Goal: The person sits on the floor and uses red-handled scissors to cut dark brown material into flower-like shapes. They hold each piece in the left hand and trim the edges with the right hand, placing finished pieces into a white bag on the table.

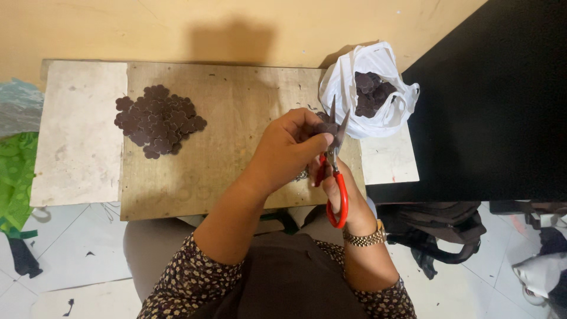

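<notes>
Over the wooden board (224, 118), left hand (292, 145) pinching a half-hidden dark piece (325, 127), right hand (339, 186), mostly hidden, gripping red-handled scissors (334, 171).

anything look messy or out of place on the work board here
Nothing stands out. The dark flower-shaped cutouts lie in one pile on the wooden board, more sit inside the white plastic bag, and only tiny scraps dot the board near the hands.

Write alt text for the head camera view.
Seen from above, a person's left hand holds a small dark flower-shaped piece while the right hand works red-handled scissors at it. A pile of cut flower shapes lies on the wooden board; a white bag holds more.
</notes>
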